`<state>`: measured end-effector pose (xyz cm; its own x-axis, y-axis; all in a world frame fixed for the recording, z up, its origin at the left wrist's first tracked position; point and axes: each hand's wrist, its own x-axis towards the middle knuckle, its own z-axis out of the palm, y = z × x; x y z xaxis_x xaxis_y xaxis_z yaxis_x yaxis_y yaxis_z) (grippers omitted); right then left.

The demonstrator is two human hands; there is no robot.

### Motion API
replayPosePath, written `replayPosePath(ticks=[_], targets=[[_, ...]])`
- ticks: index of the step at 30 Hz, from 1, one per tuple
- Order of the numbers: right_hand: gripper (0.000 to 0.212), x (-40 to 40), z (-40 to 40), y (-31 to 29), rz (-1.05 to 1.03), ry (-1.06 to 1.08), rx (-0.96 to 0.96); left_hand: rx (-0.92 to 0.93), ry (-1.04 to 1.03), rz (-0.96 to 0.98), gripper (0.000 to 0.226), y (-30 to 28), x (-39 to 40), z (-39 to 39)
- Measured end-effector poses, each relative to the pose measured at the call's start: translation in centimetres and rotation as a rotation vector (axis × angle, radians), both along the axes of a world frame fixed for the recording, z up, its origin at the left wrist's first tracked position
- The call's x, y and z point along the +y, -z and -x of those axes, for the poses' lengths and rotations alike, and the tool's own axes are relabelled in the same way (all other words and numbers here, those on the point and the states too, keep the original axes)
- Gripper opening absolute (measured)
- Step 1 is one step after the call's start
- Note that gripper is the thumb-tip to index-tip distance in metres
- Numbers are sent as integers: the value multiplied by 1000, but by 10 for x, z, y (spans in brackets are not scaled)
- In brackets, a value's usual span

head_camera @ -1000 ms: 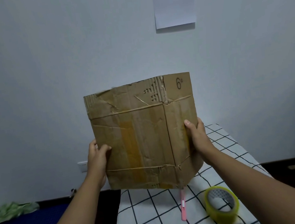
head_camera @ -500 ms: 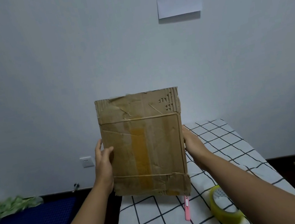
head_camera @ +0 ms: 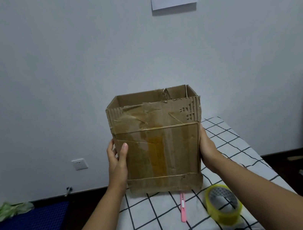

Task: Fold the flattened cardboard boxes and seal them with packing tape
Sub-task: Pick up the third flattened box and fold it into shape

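Now the box (head_camera: 159, 148), squared up with its top open, is held above the worktop (head_camera: 230, 154), the left hand (head_camera: 117, 163) and right hand (head_camera: 206, 146) gripping its sides; next, probably, fold flaps and fetch the tape (head_camera: 225, 207) below the box.

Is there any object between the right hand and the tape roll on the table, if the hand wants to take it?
Nothing visible blocks it. The right hand holds the cardboard box; the tape roll lies uncovered below it, the pink cutter beside it.
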<state>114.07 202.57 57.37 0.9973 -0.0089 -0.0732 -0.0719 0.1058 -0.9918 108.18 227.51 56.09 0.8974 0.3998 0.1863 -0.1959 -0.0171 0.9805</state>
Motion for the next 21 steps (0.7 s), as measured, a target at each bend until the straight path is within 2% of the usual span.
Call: replayPosePath(ticks=[8, 17, 21], targets=[[48, 12, -3, 9, 26, -51, 13, 11, -38, -1, 68, 17, 2, -4], [40, 12, -11, 12, 149, -13, -151, -5, -99, -28, 72, 21, 9, -6], [62, 7, -19, -3, 125, 92, -248, -87, -168, -91, 77, 1, 18, -12]])
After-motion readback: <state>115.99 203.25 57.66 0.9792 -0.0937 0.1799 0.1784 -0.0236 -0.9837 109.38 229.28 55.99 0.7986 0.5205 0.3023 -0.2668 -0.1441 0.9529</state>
